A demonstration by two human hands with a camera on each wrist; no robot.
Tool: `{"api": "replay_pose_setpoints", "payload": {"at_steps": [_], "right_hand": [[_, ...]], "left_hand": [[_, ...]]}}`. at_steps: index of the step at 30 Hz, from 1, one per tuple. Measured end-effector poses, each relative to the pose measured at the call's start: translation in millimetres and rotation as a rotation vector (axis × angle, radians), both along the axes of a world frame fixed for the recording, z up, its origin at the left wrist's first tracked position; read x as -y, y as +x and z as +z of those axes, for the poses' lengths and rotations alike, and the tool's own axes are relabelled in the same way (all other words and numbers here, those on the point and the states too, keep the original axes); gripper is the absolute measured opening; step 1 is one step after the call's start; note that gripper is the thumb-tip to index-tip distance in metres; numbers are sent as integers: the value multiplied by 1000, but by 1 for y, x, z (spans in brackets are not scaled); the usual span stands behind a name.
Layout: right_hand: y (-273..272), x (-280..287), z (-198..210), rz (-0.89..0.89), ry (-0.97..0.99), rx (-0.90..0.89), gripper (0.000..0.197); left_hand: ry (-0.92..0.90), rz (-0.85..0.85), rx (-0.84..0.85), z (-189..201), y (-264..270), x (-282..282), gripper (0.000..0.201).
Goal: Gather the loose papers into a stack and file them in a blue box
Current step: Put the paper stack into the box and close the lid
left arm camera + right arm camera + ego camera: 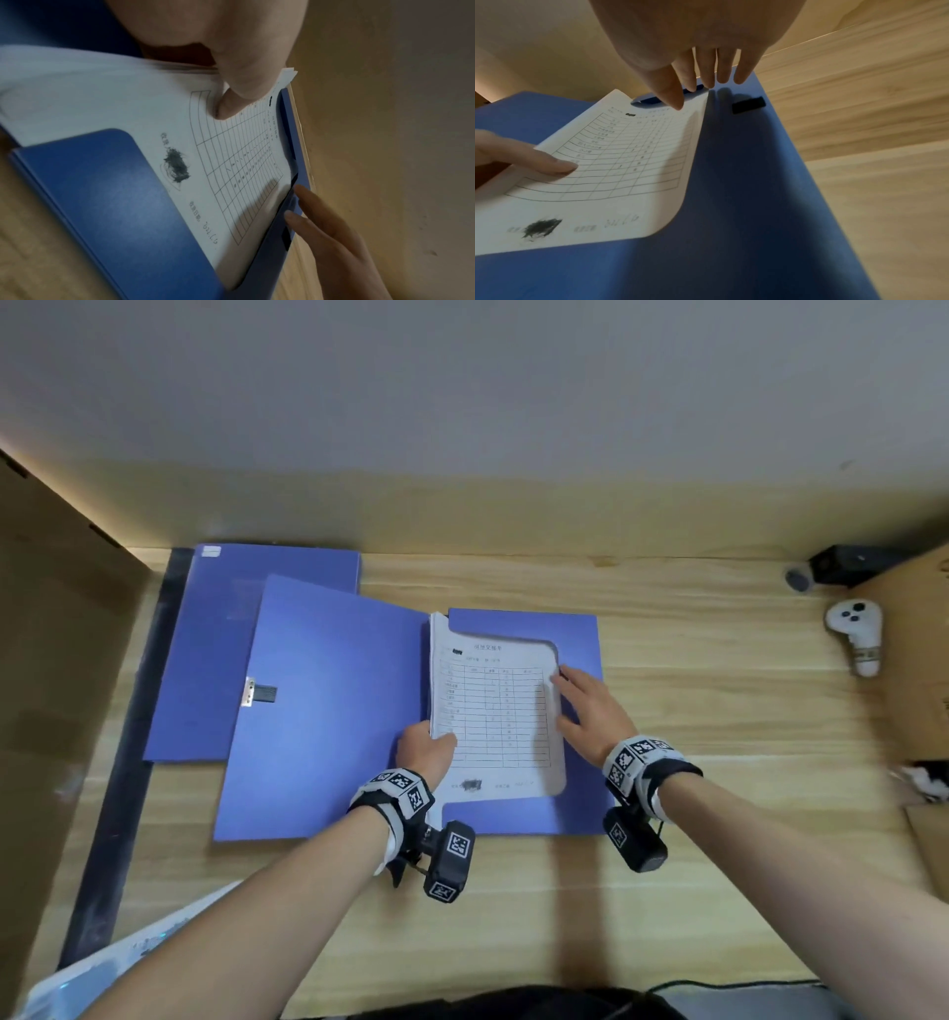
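An open blue file box [583,639] lies in the middle of the wooden desk, its lid [328,711] folded out to the left. A stack of printed papers [493,711] sits inside it, tucked under the box's blue flap [744,182]. My left hand [429,747] pinches the stack's left edge, thumb [231,105] on the top sheet [628,162]. My right hand [588,703] rests with straight fingers [706,75] on the flap at the papers' right edge, near a black fastener patch [748,104].
A second, closed blue box [226,634] lies behind the lid at the left. Cardboard [61,660] stands at the left, more cardboard [919,634] at the right. A white controller [855,634] and a black device [842,564] sit at the far right.
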State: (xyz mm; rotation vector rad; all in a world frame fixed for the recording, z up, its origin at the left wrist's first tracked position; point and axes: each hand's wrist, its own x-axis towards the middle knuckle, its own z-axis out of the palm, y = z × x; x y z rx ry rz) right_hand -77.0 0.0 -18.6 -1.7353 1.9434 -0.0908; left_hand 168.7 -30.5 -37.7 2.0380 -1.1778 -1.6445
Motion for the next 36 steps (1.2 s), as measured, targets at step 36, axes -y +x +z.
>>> {"api": "replay_pose_setpoints", "payload": {"at_steps": [36], "right_hand": [[-51,-15,-25,-290,51,220,62]], "left_hand": [[-125,-24,242,3,-106,-18,64]]}}
